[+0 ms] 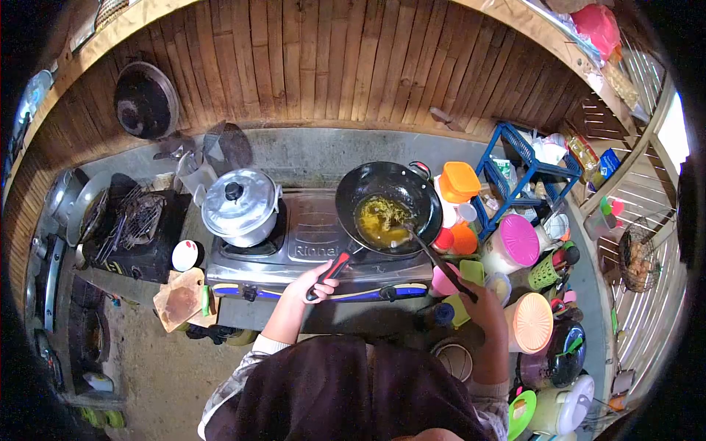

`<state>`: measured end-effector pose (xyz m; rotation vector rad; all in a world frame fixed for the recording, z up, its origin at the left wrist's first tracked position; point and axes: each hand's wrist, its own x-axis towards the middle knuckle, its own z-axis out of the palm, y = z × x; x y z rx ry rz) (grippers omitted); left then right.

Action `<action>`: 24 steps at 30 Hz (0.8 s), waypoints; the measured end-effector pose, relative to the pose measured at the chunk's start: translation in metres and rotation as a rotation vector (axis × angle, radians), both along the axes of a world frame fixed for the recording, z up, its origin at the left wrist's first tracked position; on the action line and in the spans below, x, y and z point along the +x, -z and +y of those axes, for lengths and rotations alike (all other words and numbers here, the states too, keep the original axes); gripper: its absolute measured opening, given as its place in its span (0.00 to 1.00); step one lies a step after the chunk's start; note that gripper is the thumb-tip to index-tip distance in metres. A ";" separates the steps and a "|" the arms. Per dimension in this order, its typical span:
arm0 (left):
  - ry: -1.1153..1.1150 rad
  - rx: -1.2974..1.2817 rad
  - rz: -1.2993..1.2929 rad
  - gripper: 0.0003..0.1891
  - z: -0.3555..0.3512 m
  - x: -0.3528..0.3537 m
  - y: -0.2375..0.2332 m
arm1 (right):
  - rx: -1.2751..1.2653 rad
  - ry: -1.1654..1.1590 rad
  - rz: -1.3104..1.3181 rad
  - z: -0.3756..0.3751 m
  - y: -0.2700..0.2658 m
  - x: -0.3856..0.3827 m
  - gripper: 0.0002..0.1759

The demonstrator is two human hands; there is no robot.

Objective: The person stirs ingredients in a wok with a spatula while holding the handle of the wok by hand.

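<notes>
A black wok (pixel 360 180) sits on the right burner of the silver two-burner stove (pixel 309 213), with yellowish oil and bits of food (pixel 384 220) in it. My left hand (pixel 318 285) is wrapped round the wok's red and black handle (pixel 340 263), which points toward me. In my right hand (pixel 482 298) is the dark shaft of a spatula (pixel 437 259); its tip rests in the oil at the wok's right side. A lidded silver pot (pixel 239 207) stands on the left burner.
Orange and white containers (pixel 460 182) stand close to the wok's right side, with a blue rack (pixel 526 165) behind. More lidded tubs (pixel 531 323) surround my right forearm. A cutting board with a green-handled knife (pixel 180 298) lies left, near a blackened grill (pixel 140 220).
</notes>
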<state>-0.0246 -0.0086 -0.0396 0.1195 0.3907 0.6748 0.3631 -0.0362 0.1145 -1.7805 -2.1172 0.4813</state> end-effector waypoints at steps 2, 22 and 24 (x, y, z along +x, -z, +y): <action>-0.005 -0.005 0.010 0.19 0.000 0.000 -0.001 | -0.133 0.040 0.017 -0.008 -0.016 0.004 0.19; 0.015 -0.053 -0.024 0.22 0.001 0.000 -0.002 | -0.089 0.019 -0.078 -0.028 -0.051 0.028 0.19; 0.016 -0.054 -0.022 0.19 0.000 0.000 -0.004 | -0.066 0.011 -0.074 -0.028 -0.051 0.027 0.19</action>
